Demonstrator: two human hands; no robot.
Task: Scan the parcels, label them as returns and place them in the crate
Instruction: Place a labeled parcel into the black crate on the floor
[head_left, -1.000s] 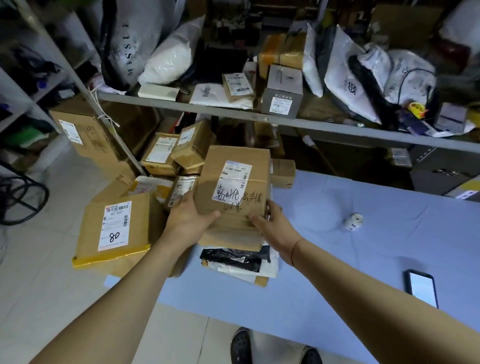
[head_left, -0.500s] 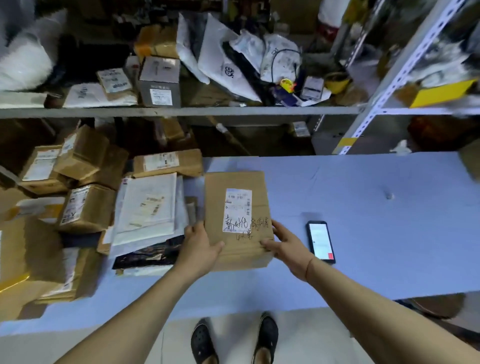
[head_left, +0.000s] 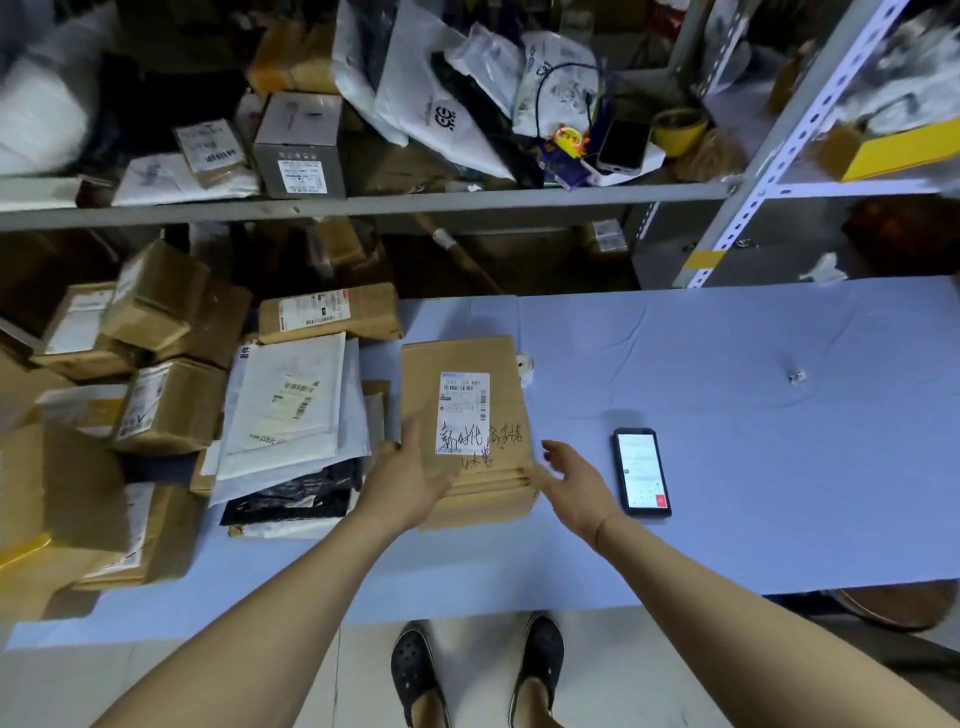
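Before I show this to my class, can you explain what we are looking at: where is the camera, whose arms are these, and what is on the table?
The camera sits on a person's head, looking down past their own bare arms. The left hand rests on a brown parcel lying flat on the blue table; the right hand is open beside it, gripping nothing. A phone with a lit screen lies to the right. More parcels are piled on the left, and a cluttered shelf runs behind.
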